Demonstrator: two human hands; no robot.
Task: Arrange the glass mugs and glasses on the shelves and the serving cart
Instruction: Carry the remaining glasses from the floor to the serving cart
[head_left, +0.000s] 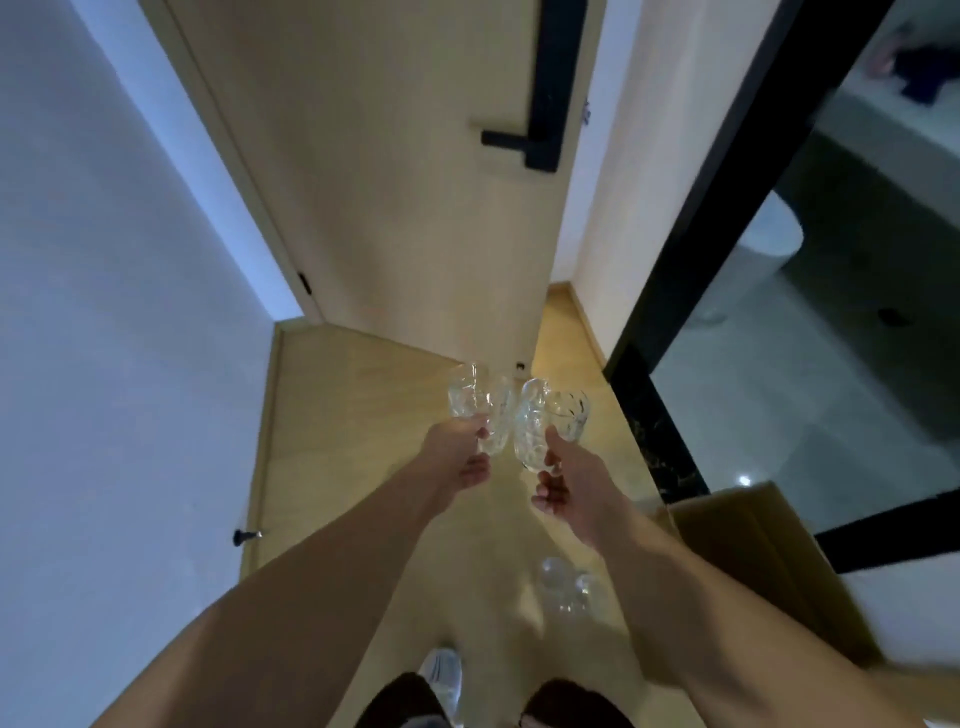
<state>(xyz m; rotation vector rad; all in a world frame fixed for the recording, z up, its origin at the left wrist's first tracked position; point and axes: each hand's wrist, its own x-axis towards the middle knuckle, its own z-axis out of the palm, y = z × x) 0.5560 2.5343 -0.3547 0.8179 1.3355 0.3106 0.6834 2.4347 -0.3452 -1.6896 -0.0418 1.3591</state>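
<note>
Wooden floor (363, 395) — clear cut-pattern glasses (519, 415)

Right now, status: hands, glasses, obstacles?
Left hand grips glasses. Right hand grips glasses. More glasses on floor near feet; closed door ahead.

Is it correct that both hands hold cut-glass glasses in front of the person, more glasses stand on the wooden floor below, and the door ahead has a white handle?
Not fully. In the head view the door handle is black, not white. The rest holds: the left hand and the right hand each hold glasses in front of the person, and more glasses on the floor stand below.
</note>
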